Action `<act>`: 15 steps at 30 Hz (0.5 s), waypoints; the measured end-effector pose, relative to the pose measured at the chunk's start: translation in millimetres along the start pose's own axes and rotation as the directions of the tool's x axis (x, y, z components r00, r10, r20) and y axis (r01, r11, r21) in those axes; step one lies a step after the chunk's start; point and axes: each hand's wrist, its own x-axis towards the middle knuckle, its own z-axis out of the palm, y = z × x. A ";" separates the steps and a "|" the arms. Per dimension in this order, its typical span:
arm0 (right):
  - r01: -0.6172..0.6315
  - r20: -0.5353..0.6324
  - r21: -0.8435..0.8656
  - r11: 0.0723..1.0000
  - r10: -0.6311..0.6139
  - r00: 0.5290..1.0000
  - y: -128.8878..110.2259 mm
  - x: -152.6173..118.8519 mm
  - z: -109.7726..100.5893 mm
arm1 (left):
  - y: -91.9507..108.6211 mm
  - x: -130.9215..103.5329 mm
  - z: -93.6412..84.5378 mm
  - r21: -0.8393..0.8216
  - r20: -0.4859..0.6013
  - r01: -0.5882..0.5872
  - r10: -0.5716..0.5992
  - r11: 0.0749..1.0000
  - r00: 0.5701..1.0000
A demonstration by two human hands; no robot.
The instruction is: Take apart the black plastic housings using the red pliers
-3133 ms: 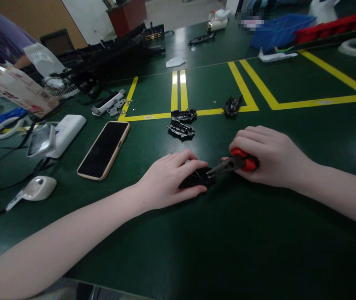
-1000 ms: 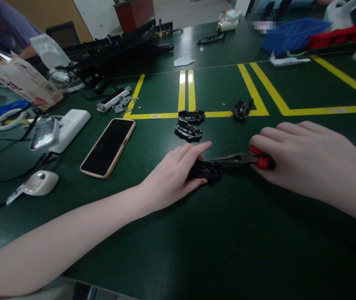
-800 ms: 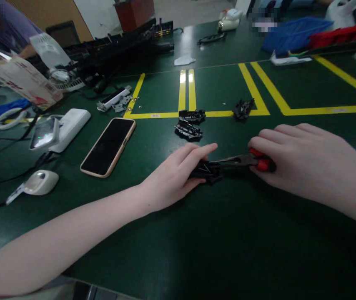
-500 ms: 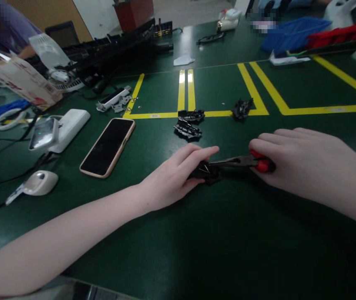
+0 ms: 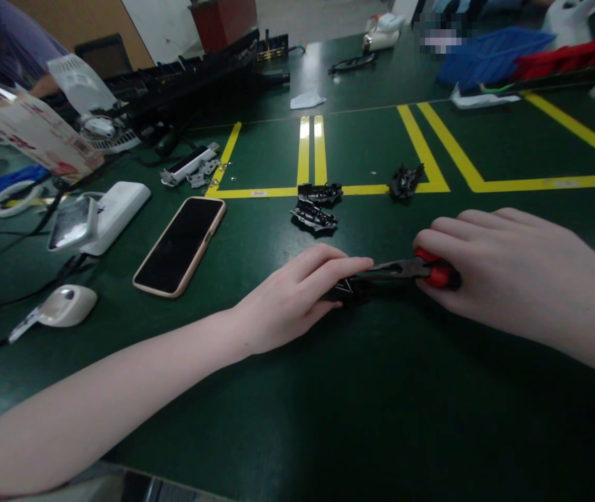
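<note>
My left hand (image 5: 305,289) is closed on a small black plastic part (image 5: 348,289), pressing it against the green tabletop. Its index finger reaches out along the tip of the needle-nose pliers (image 5: 399,269). My right hand (image 5: 496,272) grips the pliers by their red handles, the jaws pointing left at the black part. Fingers and shadow hide where the jaw tips meet the part. Beyond my left hand lie two similar black parts (image 5: 315,215), side by side. Another black part (image 5: 405,181) sits farther right, by the yellow tape.
A phone (image 5: 180,247), a white power bank (image 5: 120,216) and a beige tape measure-like object (image 5: 70,305) lie at left. Small metal pieces (image 5: 203,171) rest near the tape. A long black assembly (image 5: 193,84) and a blue bin (image 5: 493,56) stand farther back; a person is at upper left.
My left index finger has come down from a raised position onto the pliers' tip. The black part has tilted or shifted slightly under it; the right hand is almost unmoved.
</note>
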 end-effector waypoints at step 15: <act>-0.158 0.172 0.010 0.987 0.154 0.973 9.6 2.9 -1.2 | 1.2 1.0 1.9 0.031 0.001 0.093 -0.093 0.995 0.996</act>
